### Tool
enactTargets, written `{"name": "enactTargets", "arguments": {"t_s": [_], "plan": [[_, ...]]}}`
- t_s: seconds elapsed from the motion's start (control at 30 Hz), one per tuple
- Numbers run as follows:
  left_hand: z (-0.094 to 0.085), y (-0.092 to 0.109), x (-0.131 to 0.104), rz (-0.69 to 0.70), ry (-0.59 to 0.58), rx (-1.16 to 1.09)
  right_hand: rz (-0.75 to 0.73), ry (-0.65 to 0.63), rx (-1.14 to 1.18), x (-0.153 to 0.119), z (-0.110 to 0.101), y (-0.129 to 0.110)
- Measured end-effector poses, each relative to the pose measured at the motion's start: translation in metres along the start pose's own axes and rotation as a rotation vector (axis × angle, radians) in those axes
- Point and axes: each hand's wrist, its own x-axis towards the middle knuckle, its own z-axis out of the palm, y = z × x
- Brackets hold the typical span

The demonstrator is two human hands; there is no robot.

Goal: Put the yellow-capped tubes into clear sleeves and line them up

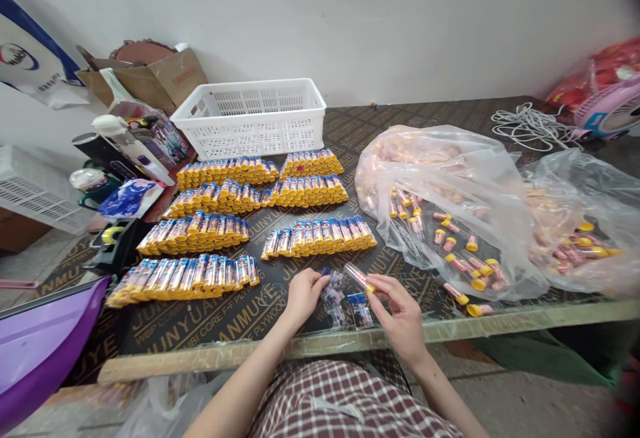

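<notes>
My right hand [397,315] grips a clear tube [356,277] by its yellow-capped end. The tube is tilted, its other end pointing up and left, with pink-and-red printing visible. My left hand [304,297] has thumb and forefinger pinched on a small dark blue piece [326,271], apparently the edge of a small packet. Between my hands lie several small clear packets [334,301] with dark contents. Another packet with a blue top [359,305] lies just below the tube.
Yellow-and-blue tubes are stacked in rows [200,273] on the left and middle [320,237]. A white basket [250,135] stands behind them. To the right, a plastic bag [445,178] spills yellow-capped tubes [470,265]. A purple tray [45,351] juts in at left; a pink fan [607,108] stands far right.
</notes>
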Motion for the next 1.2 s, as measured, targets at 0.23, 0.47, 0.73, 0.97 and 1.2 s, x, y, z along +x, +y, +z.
{"name": "enactTargets", "arguments": {"t_s": [0.23,0.47,0.73,0.97,1.2], "plan": [[0.001,-0.007,-0.007,0.148,0.001,0.392,0.006,-0.009,-0.009,-0.001,0.0,0.0],[-0.001,0.006,-0.004,-0.063,0.15,-0.414,-0.006,-0.007,-0.03,-0.001,0.001,0.001],[0.0,-0.003,0.001,-0.139,0.036,-0.441,-0.036,-0.012,-0.047,0.0,0.003,0.0],[0.0,-0.009,-0.004,0.169,0.052,0.463,-0.034,-0.015,-0.033,0.0,0.002,0.002],[-0.002,-0.003,-0.002,0.131,0.214,0.016,-0.044,-0.017,-0.043,-0.001,0.003,0.003]]}}
